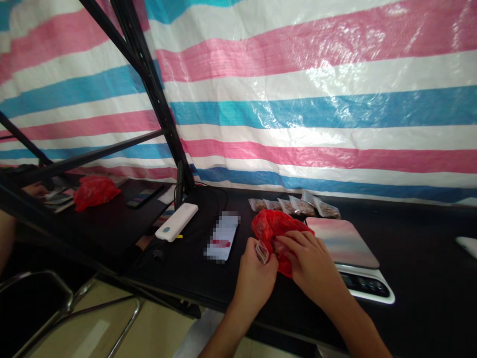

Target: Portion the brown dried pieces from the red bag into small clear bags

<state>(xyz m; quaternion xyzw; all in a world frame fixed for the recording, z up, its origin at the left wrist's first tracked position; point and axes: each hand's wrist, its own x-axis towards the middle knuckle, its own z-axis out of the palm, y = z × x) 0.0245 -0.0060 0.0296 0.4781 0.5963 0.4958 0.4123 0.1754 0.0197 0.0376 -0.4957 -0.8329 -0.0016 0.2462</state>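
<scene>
My left hand [254, 274] is closed around a small clear plastic bag [262, 252], held at the near edge of a crumpled red plastic bag [269, 223]. Over the mouth of the red bag, my right hand [309, 261] bends its fingers down with the tips together; what they pinch is too small to make out. Dark bits show inside the red bag between the two hands. Just right of it lies a white kitchen scale [346, 241] with a glossy plate and a dark button panel. Several filled clear packets [294, 205] lie in a row behind the red bag.
A phone [223, 236] and a white power bank [177, 222] with cables lie left on the black table [421, 278]. Beyond a black metal frame [156, 99], another table holds a red bag [96, 192] and a phone; a co-worker's hand [35, 190] shows there. Striped sheeting hangs behind.
</scene>
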